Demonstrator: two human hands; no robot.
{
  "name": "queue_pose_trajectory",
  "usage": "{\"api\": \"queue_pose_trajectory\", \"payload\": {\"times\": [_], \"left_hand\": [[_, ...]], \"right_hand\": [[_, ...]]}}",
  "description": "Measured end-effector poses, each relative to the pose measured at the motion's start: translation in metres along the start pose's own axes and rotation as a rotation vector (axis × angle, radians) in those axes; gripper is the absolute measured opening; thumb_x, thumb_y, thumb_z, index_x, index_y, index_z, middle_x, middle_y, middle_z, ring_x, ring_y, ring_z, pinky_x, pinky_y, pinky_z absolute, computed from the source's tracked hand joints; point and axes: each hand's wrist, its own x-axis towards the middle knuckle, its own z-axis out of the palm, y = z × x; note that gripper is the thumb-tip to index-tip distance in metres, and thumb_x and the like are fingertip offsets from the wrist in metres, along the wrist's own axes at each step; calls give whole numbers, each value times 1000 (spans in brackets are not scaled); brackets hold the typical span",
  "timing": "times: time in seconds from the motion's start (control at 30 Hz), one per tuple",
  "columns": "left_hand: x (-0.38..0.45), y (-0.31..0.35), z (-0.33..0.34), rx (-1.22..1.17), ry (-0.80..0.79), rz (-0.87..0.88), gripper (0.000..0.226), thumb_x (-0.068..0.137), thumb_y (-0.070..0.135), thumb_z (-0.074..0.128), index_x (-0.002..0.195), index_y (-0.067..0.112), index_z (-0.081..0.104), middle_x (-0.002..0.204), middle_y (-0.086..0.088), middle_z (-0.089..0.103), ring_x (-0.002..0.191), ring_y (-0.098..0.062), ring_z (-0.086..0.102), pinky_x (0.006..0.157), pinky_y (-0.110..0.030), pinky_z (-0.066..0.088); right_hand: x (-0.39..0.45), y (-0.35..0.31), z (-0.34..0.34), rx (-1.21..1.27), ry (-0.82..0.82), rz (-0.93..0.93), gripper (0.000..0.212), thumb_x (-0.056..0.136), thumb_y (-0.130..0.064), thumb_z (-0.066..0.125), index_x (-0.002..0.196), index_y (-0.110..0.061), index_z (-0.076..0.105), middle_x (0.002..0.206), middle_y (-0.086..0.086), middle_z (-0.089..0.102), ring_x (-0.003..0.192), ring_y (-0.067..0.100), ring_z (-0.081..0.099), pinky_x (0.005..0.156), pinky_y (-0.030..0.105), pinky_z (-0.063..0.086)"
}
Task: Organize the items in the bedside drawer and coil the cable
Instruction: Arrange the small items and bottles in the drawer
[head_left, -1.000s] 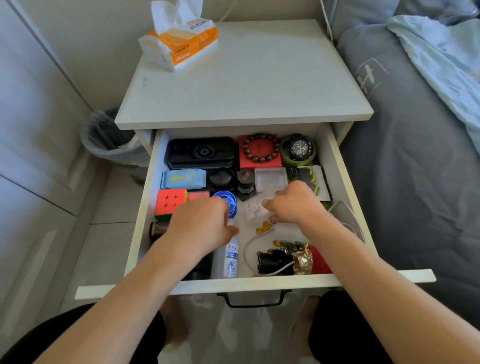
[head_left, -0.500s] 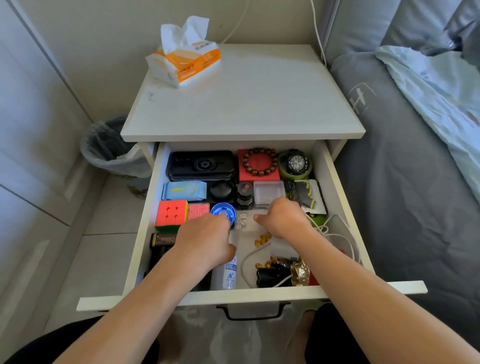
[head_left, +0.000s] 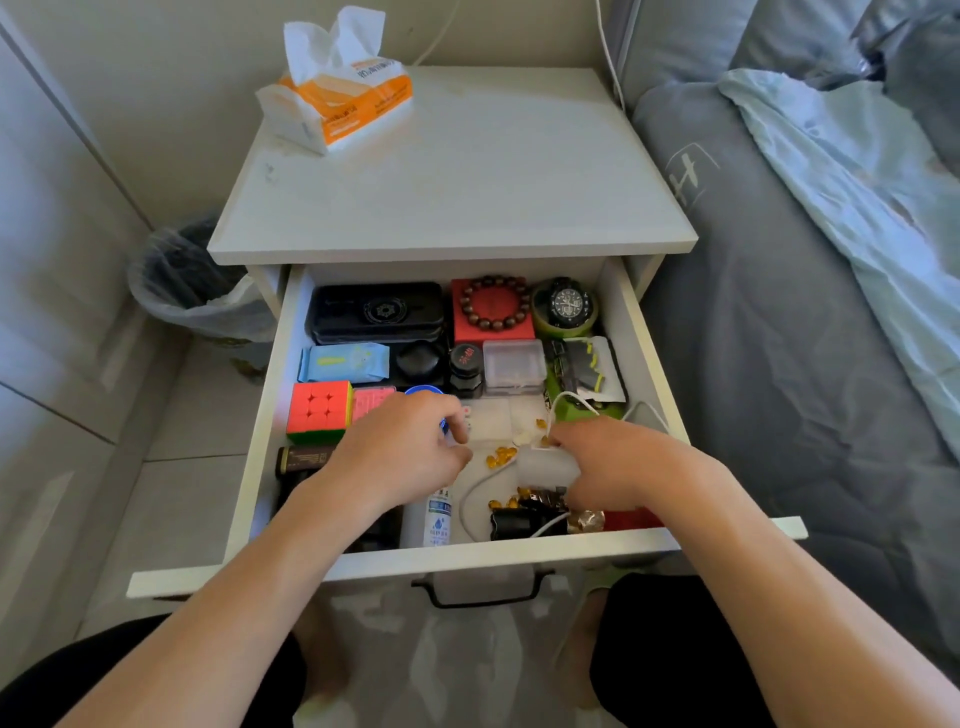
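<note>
The drawer (head_left: 644, 358) is pulled fully out and packed nearly wall to wall; bare floor shows only mid-front. The white cable (head_left: 480, 488) lies loose there, one loop rising by the right wall. The left hand (head_left: 400, 457) is curled; its grip cannot be determined. The right hand (head_left: 608, 462) pinches small amber pieces (head_left: 543, 440); its fingertips are hidden.

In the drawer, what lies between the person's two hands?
In the head view, a few amber capsules and a loop of white cable lie on the drawer floor between the left hand and right hand.
</note>
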Motion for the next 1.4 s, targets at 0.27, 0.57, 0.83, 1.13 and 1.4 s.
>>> {"api": "queue_pose_trajectory", "payload": {"times": [0.27,0.57,0.83,1.13,1.4], "left_hand": [[4,24,-2,-245,24,147,31,86,39,73,115,38,61,107,24,60,95,7,57,72,-8,40],[20,28,17,-9,-210,154,37,92,17,65,127,28,60,126,13,59,95,5,52,67,-2,38],[14,38,18,28,-108,223,46,82,43,74,123,30,59,108,12,66,99,-11,62,83,-36,53],[-1,7,-13,-141,47,-193,30,75,45,77,81,19,64,76,0,68,70,-18,64,60,-32,43],[-5,8,-9,-205,6,-184,29,75,44,76,83,18,66,79,-1,69,74,-19,67,61,-31,44]], "right_hand": [[-11,21,-14,449,266,-105,27,86,-19,65,111,-28,67,92,-11,63,83,6,59,73,22,48],[3,16,-6,133,0,-28,50,83,-45,70,124,-19,57,115,0,59,102,19,57,86,32,51],[-10,14,-17,507,328,-112,51,73,-39,80,118,-29,59,103,-11,58,84,5,58,65,23,46],[-7,-12,1,169,-37,-155,33,84,-28,71,116,-25,60,111,-5,60,97,14,58,82,31,53],[6,-35,3,-193,-179,-157,36,86,-24,68,120,-16,59,110,5,61,90,22,61,69,32,51]]}}
